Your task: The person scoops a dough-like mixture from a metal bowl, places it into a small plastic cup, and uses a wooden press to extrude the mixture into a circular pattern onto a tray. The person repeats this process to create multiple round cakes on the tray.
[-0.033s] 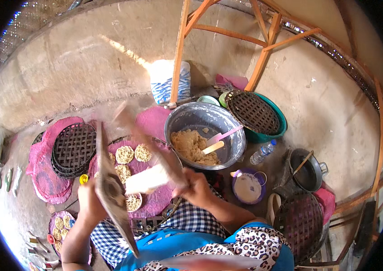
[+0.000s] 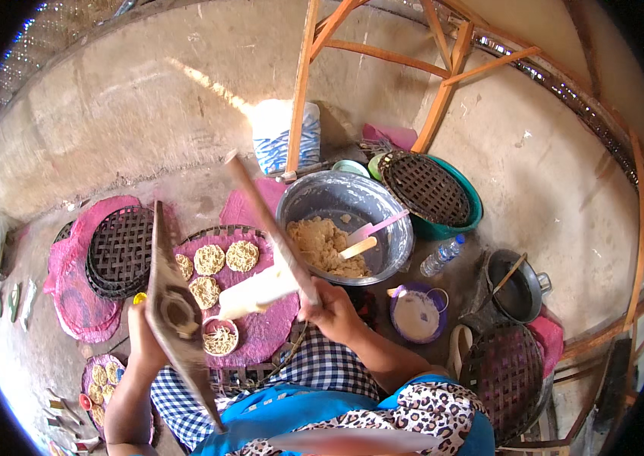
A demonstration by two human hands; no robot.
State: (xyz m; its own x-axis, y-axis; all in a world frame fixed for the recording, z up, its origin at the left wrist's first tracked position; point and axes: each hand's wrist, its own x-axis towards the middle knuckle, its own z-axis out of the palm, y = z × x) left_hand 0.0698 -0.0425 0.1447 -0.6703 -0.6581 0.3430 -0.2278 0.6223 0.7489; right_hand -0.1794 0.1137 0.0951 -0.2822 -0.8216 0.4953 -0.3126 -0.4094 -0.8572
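Observation:
My left hand (image 2: 144, 338) grips the edge of a long wooden press board (image 2: 159, 266) with a round hole in its middle, held tilted over my lap. My right hand (image 2: 333, 313) is closed around a wooden plunger bar (image 2: 261, 209); a pale, thick cylinder (image 2: 250, 295) sticks out from it toward the board, apart from the hole. Below them, a pink cloth (image 2: 267, 328) on a woven tray carries several round nests of dough strands (image 2: 209, 260). A small round mould (image 2: 220, 336) with strands inside sits near my knees.
Ahead stands a large grey basin (image 2: 297, 190) of crumbly dough with a pink spatula (image 2: 371, 227). To the right are a water bottle (image 2: 442, 256), purple bucket (image 2: 418, 315) and dark pan (image 2: 516, 287). Woven trays (image 2: 126, 251) lie left; a wooden frame (image 2: 304, 91) rises behind.
The plunger bar has swung slightly to the right and more upright, and its cylinder has shifted. The board has moved a little left, uncovering more of the small mould.

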